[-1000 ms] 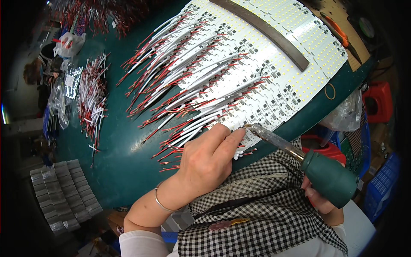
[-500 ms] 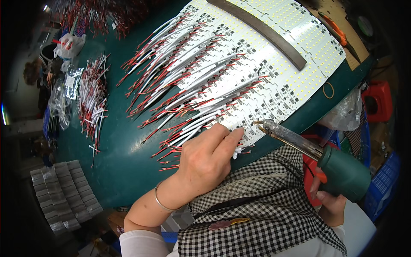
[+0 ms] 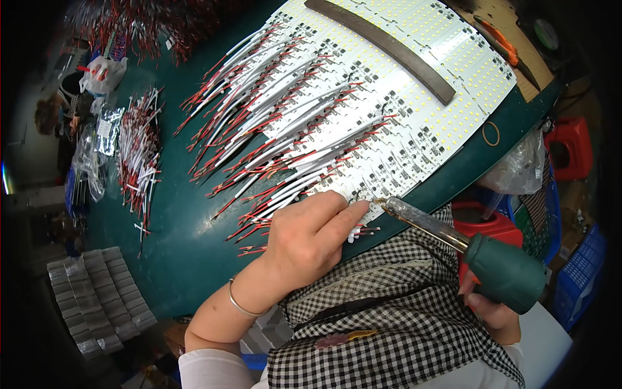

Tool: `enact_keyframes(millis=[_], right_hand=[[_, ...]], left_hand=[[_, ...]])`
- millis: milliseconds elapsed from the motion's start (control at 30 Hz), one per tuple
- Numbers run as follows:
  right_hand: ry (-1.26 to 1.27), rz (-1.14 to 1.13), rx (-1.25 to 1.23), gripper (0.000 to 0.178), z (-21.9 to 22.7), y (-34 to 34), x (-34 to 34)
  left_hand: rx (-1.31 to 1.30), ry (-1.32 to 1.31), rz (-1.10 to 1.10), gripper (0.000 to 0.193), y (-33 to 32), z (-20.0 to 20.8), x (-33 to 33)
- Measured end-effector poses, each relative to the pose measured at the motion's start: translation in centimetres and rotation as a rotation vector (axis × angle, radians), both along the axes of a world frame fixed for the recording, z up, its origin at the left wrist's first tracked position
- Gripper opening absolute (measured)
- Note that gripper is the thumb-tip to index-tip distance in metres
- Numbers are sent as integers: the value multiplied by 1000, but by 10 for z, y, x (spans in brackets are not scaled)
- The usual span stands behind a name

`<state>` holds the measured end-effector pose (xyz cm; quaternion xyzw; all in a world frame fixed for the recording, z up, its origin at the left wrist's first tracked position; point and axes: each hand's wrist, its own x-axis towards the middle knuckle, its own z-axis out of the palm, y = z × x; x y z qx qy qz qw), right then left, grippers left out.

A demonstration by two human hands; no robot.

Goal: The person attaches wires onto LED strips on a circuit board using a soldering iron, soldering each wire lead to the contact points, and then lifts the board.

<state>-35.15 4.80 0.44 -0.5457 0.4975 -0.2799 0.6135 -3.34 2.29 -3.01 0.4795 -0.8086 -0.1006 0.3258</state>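
Note:
My right hand is wrapped round the green handle of a soldering gun. The gun's metal barrel slants up and left, and its tip is at the near edge of the white LED boards, close to my left fingertips. With fingers pressed together, my left hand rests at that same board edge; what it pinches, if anything, is hidden under the fingers. Rows of red and white wires stick out leftward from the boards, some of them beneath and beside my left hand.
A dark curved bar lies across the boards. Loose cut wires form a pile at left, below a larger bundle. Orange-handled pliers and a rubber band are at right. Stacked grey blocks stand lower left; a red stool is beyond the table.
The soldering gun in my right hand has moved left and slightly down, bringing its tip to my left fingertips. My left hand has barely shifted. The whole view has drifted slightly.

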Motion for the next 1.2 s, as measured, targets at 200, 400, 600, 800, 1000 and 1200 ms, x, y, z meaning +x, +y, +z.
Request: enact_keyframes(millis=[200,400,600,800,1000,1200], right_hand=[[258,325,-493,27,-12,-18,-10],[185,326,-365,25,-44,-3,-40],[168,103,-385,48,-18,18,-24],[-129,-127,-299,64,-18,14,-26],[-238,-287,-276,63,-14,7,-23],[-321,-172,-253,65,-19,2,-21]], left_hand=[[-50,-20,9,43,1,-2,0],[-62,-94,28,41,4,3,-5],[-80,-139,49,45,6,2,-7],[-26,-156,47,46,7,9,-8],[-191,-88,14,41,-7,20,5],[-65,150,150,36,1,23,-1]])
